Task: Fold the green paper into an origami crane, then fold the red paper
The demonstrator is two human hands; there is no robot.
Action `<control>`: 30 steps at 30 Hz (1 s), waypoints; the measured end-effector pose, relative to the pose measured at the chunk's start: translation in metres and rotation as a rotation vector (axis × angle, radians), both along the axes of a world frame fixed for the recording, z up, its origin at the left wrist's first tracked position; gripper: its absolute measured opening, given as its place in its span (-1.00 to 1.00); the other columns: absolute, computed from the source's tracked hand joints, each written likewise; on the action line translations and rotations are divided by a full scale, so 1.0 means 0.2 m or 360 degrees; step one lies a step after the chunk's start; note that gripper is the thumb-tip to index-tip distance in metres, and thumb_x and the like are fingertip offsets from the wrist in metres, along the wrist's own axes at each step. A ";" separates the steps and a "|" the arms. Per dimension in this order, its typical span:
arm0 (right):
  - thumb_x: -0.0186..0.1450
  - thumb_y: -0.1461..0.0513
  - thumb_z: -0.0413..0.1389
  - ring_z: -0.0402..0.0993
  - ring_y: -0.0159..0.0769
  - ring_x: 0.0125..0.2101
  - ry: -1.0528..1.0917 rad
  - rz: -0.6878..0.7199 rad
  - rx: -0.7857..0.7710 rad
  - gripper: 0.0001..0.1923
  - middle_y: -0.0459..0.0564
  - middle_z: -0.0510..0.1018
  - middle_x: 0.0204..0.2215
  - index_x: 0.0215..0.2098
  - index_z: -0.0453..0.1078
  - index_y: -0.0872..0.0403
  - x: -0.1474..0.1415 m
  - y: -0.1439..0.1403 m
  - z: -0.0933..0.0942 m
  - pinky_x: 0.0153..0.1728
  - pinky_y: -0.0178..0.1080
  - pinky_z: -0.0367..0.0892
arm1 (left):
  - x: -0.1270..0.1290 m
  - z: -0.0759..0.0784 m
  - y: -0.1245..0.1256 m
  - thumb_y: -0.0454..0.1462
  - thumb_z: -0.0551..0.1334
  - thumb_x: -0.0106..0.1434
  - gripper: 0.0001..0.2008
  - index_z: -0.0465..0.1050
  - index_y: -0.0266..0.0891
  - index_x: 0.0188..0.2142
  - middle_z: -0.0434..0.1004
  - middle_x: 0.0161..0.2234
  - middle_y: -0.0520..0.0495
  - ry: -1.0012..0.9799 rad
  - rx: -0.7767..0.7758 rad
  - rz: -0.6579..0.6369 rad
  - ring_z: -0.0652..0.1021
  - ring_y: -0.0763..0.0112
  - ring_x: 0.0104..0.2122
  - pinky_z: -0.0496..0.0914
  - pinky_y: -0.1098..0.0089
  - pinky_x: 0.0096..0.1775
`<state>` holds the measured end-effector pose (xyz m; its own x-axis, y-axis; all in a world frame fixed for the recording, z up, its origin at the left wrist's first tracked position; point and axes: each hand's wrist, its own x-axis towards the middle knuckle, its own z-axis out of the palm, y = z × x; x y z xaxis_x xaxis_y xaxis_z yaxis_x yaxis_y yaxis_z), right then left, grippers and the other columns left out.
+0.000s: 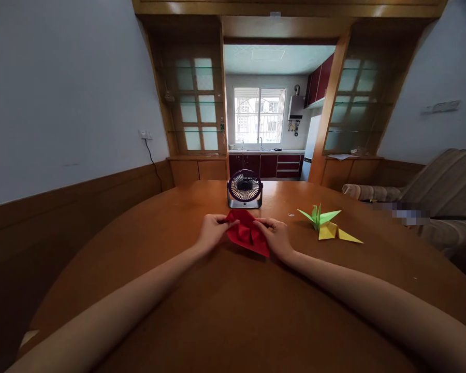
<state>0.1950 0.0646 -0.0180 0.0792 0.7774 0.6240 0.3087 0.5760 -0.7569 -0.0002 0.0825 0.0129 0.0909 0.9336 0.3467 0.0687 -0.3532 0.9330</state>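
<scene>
A sheet of red paper (246, 233), creased and partly folded, is held between my two hands just above the wooden table (217, 311). My left hand (214, 228) pinches its left edge, with the thumb lying over the paper. On the opposite side, my right hand (275, 235) grips the right edge between thumb and fingers. One corner of the sheet points down towards me, near my right wrist. The fingertips behind the paper are hidden.
A small black desk fan (244, 187) stands just beyond the paper. To the right are a green paper crane (317, 217) and a yellow folded paper piece (330, 231), touching or overlapping. A striped sofa (435, 191) is beside the table's right edge.
</scene>
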 end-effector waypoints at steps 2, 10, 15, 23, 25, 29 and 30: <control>0.24 0.07 0.15 0.55 -0.19 -0.38 -0.0005 0.0027 -0.0044 -0.73 0.03 0.66 -0.35 -0.28 0.59 0.06 0.00 0.01 0.00 -0.39 -0.24 0.39 | -0.02 0.04 0.01 0.02 0.43 -0.11 -0.57 0.59 -0.34 -0.49 0.55 -0.55 -0.04 0.0107 0.0026 -0.0059 0.43 0.44 -0.56 0.26 0.45 -0.47; 0.27 0.03 0.09 0.51 -0.25 -0.38 -0.0074 0.0189 -0.0152 -0.66 0.02 0.63 -0.37 -0.30 0.54 0.11 0.00 0.04 0.00 -0.38 -0.27 0.34 | -0.03 0.11 -0.02 0.10 0.21 0.13 -0.52 0.54 -0.32 -0.48 0.53 -0.52 -0.06 0.0465 0.0222 -0.0008 0.46 0.38 -0.51 0.28 0.44 -0.44; 0.26 0.03 0.12 0.45 -0.30 -0.44 0.0004 0.0209 -0.0124 -0.68 -0.04 0.56 -0.44 -0.19 0.45 0.09 0.00 0.06 -0.02 -0.43 -0.30 0.30 | -0.02 0.14 -0.03 -0.08 0.21 0.08 -0.70 0.49 -0.28 -0.36 0.56 -0.42 -0.09 0.0528 0.0225 0.0139 0.51 0.32 -0.42 0.34 0.42 -0.42; 0.28 0.24 0.05 0.41 -0.36 -0.35 -0.0241 0.0211 0.0121 -0.90 -0.04 0.47 -0.30 -0.28 0.39 0.07 0.00 0.03 -0.03 -0.37 -0.32 0.30 | -0.05 0.20 -0.03 -0.12 0.15 0.10 -0.70 0.51 -0.29 -0.33 0.52 -0.25 -0.16 0.0271 -0.0048 0.0061 0.47 0.37 -0.43 0.33 0.48 -0.55; 0.27 0.28 0.05 0.40 -0.36 -0.34 -0.0316 0.0174 0.0168 -0.89 -0.03 0.45 -0.30 -0.31 0.43 0.08 0.00 0.02 -0.02 -0.37 -0.31 0.31 | -0.04 0.20 -0.05 -0.06 0.20 0.11 -0.66 0.50 -0.28 -0.28 0.51 -0.25 -0.15 0.0278 -0.0045 0.0031 0.47 0.38 -0.44 0.33 0.49 -0.55; 0.23 0.22 0.17 0.38 -0.37 -0.38 -0.0324 0.0162 0.0158 -0.77 0.01 0.45 -0.23 -0.14 0.46 0.07 0.00 0.01 -0.02 -0.40 -0.31 0.32 | -0.02 0.18 -0.08 -0.05 0.39 -0.02 -0.47 0.44 -0.23 -0.08 0.53 -0.21 -0.15 0.0521 0.0229 -0.0052 0.52 0.27 -0.30 0.38 0.42 -0.40; 0.20 0.21 0.20 0.39 -0.38 -0.39 -0.0324 0.0220 0.0133 -0.68 0.03 0.44 -0.18 -0.06 0.43 0.06 -0.01 0.01 -0.02 -0.42 -0.31 0.33 | -0.02 0.17 -0.09 -0.10 0.44 -0.08 -0.42 0.43 -0.22 -0.06 0.54 -0.18 -0.16 0.0606 0.0336 -0.0068 0.53 0.24 -0.26 0.39 0.40 -0.34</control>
